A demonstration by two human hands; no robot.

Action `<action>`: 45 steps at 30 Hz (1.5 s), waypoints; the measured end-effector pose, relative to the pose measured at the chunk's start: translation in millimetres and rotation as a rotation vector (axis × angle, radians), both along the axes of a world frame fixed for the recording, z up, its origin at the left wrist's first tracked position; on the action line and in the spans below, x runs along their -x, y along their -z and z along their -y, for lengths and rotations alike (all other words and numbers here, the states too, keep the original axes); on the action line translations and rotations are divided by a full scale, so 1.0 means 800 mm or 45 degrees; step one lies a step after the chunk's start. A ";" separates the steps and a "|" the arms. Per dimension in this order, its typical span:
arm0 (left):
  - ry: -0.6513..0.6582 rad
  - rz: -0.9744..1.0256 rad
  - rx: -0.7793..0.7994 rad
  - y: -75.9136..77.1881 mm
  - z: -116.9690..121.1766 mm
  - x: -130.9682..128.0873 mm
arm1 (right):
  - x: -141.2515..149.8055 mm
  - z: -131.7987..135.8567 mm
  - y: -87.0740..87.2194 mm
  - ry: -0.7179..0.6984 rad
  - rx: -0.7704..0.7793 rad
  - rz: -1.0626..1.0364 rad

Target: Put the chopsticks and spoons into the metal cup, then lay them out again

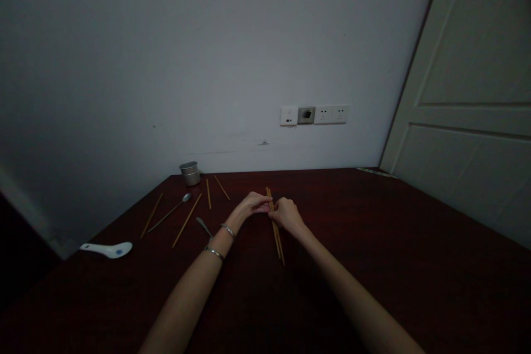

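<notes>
Chopsticks [277, 236] slant through lower centre of frame, pinched near upper ends by left hand [254, 203] and right hand [287, 213]. Lower ends sit slightly apart; uneven pinch could make them splay or roll, loosened grip could drop them onto table [357, 221].

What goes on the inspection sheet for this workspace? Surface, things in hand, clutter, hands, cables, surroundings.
Surface: dark red tabletop, dimly lit.
Job's things: two wooden sticks, side by side.
Clutter: on the left, white spoon, long-handled metal spoon, metal cup, four loose sticks, metal utensil partly hidden by the left forearm.
Hands: right hand pinches the two wooden sticks; left hand is at them, exact grip unclear.
Cables: nothing seen.
Surroundings: pale wall with sockets; panelled door at right.
</notes>
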State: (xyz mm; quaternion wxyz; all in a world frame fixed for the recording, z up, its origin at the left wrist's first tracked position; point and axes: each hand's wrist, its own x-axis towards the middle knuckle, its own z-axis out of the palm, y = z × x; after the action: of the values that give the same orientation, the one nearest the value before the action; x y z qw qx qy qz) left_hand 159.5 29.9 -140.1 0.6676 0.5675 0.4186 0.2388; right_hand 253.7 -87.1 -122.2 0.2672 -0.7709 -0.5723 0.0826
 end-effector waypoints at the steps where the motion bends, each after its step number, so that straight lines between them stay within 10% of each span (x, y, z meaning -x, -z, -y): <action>1: 0.001 -0.007 0.000 0.001 0.001 -0.001 | 0.000 -0.001 0.002 -0.003 0.002 -0.002; 25: 0.130 -0.746 -0.722 0.009 0.015 -0.006 | 0.023 0.010 0.017 -0.140 0.057 0.195; 45: 0.150 -0.826 -0.724 0.004 0.023 -0.005 | 0.003 0.002 -0.020 -0.221 0.226 -0.030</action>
State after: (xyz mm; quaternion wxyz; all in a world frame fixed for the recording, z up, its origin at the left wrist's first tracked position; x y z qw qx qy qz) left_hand 163.6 11.3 -143.3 0.3311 0.7975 0.4910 0.1154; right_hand 251.6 -89.0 -106.1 0.1965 -0.7381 -0.6241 0.1646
